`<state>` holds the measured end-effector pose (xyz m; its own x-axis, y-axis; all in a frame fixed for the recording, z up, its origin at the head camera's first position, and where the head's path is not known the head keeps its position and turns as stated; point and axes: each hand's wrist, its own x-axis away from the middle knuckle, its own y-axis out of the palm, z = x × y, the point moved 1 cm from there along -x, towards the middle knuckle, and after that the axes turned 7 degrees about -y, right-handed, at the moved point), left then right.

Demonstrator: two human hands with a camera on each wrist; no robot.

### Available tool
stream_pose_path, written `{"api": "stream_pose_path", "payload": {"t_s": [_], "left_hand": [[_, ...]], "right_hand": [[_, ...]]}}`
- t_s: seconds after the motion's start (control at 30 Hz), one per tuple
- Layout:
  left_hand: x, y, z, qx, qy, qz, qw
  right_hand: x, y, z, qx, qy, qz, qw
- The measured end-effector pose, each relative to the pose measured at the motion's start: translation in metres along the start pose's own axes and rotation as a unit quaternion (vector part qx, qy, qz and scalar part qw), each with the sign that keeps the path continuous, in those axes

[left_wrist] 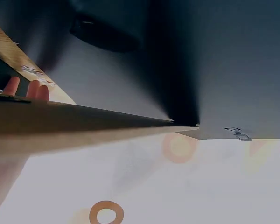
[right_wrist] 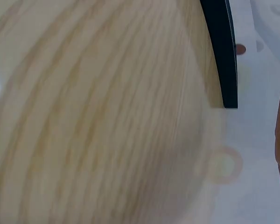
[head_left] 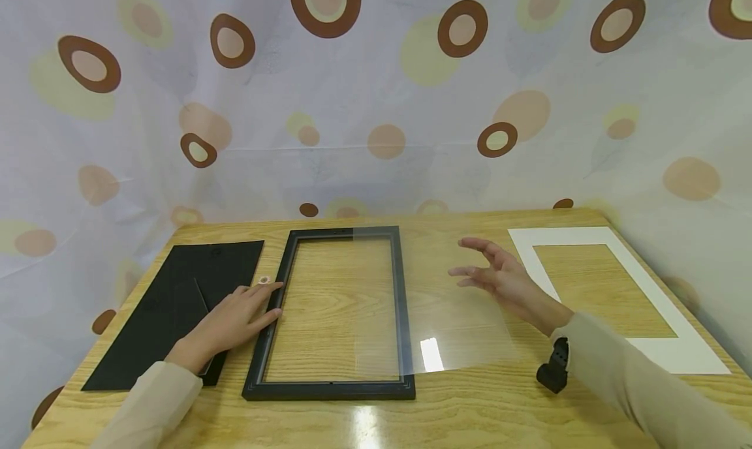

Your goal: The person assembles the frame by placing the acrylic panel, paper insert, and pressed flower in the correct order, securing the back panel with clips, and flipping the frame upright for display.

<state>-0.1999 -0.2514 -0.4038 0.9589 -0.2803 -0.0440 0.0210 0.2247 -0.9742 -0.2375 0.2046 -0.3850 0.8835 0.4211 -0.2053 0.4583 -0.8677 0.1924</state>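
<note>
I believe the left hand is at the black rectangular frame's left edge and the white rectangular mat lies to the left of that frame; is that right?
Not quite: the white rectangular mat lies to the right of the black rectangular frame, as the head view shows. The left hand is indeed at that frame's left edge.
</note>
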Motion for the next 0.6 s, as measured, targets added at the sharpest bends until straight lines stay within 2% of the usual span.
{"api": "stream_pose_path", "payload": {"t_s": [0.37, 0.6], "left_hand": [[0.0, 0.002, -0.006, 0.007, 0.004, -0.012, 0.9999], [0.0, 0.001, -0.009, 0.014, 0.005, -0.02, 0.9997]], "right_hand": [[-0.009, 0.039, 0.016, -0.01, 0.013, -0.008, 1.0], [-0.015, 0.06, 0.025, -0.02, 0.026, 0.01, 0.999]]}}
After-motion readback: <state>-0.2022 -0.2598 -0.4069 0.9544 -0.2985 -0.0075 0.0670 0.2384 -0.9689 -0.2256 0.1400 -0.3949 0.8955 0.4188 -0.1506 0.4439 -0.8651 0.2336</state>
